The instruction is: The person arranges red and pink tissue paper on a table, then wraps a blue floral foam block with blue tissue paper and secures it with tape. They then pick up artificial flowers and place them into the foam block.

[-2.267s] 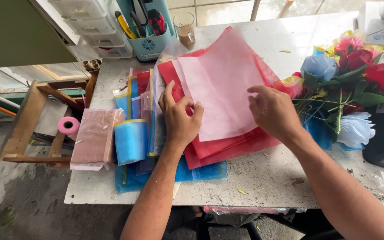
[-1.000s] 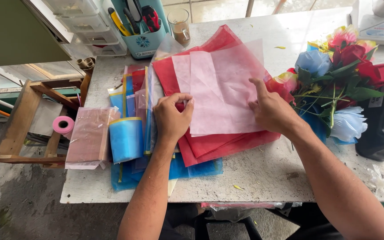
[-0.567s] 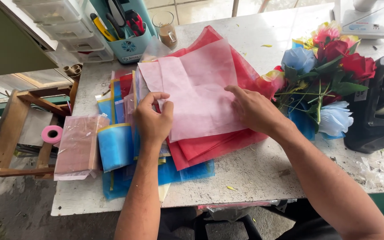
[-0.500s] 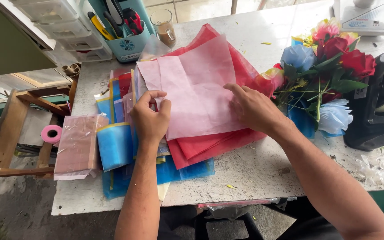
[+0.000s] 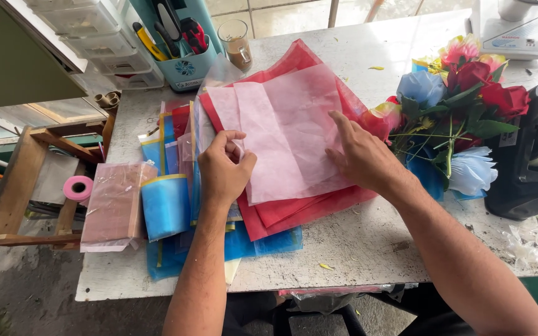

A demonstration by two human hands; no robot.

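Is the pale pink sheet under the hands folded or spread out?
Spread flat: the pink sheet lies open on the red sheets, left hand pinching its edge.

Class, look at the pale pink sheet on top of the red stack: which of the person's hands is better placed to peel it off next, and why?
Probably the left hand: its fingers already pinch the left edge of the pale pink sheet. The right hand lies flat on the sheet, pressing it onto the red stack, so it better suits steadying.

Pink sheet (image 5: 294,134) — thin, matt, perhaps tissue.
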